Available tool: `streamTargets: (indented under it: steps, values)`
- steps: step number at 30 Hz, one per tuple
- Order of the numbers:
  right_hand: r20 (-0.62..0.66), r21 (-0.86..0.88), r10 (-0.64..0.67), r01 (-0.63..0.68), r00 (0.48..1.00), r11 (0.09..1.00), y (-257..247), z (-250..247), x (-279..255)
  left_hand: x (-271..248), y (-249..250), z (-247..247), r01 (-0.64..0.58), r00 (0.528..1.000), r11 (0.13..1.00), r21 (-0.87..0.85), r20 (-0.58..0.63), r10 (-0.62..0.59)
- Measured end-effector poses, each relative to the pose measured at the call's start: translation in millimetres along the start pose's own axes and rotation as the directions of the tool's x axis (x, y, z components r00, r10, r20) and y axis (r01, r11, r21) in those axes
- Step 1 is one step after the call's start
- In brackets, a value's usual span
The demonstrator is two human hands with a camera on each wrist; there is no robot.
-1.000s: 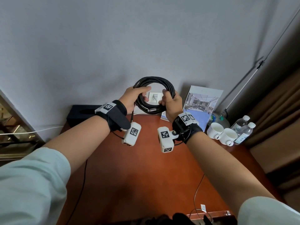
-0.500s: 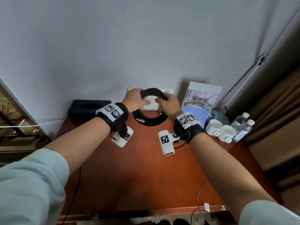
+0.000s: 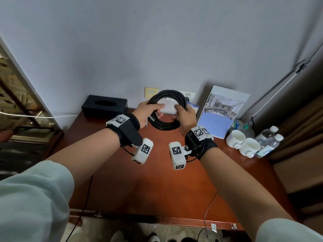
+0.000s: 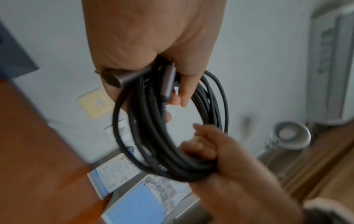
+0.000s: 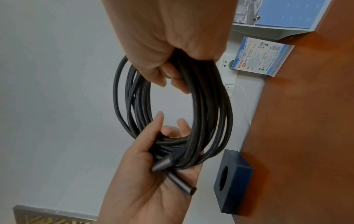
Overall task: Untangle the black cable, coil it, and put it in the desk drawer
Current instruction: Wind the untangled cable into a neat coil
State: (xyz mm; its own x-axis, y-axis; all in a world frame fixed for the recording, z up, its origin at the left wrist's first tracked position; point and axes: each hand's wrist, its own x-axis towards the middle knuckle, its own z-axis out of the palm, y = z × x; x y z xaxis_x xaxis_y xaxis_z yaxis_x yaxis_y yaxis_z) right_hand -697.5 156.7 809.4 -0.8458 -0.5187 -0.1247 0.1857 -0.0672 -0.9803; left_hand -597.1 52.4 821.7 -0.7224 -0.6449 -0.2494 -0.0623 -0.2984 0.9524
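The black cable (image 3: 166, 126) is wound into a round coil and held in the air over the back of the red-brown desk (image 3: 139, 186), near the wall. My left hand (image 3: 148, 110) grips the coil's left side, fingers curled through the ring. Two grey metal plugs (image 5: 164, 164) lie in that palm against the coil (image 5: 210, 113). My right hand (image 3: 184, 115) grips the right side, fingers wrapped round the strands (image 4: 153, 136). No drawer shows in any view.
A black tissue box (image 3: 104, 105) sits at the back left. A propped picture stand (image 3: 222, 110), two white cups (image 3: 236, 138) and water bottles (image 3: 267, 140) crowd the back right. Wall sockets (image 3: 151, 92) are behind the coil. Thin wires (image 3: 208, 212) hang over the front edge.
Half a second ago both hands lay on top of the coil, low by the desk. Now they grip its sides and it stands more upright. The view has tilted down.
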Motion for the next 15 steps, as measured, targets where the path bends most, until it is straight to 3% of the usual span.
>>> streamTargets:
  steps: [3, 5, 9, 15]
  values:
    - [0.010, -0.035, -0.028, 0.029, 1.000, 0.999, -2, 4, -1, -3, -5, -5, -0.036, 0.998, 0.987, 0.156, -0.047, 0.044]
    - [0.005, -0.049, -0.039, 0.040, 0.999, 0.998, -1, 7, -4, -4, -6, -11, 0.030, 0.999, 0.990, 0.138, -0.017, -0.027]
    - [-0.005, -0.016, -0.006, 0.006, 1.000, 1.000, 3, 20, -15, -10, -6, -22, 0.198, 0.980, 0.956, -0.217, 0.061, -0.189]
    - [0.028, 0.085, 0.103, -0.106, 0.994, 0.991, 24, 60, -46, -30, -8, -59, 0.231, 0.970, 0.826, -0.515, 0.052, -0.239]
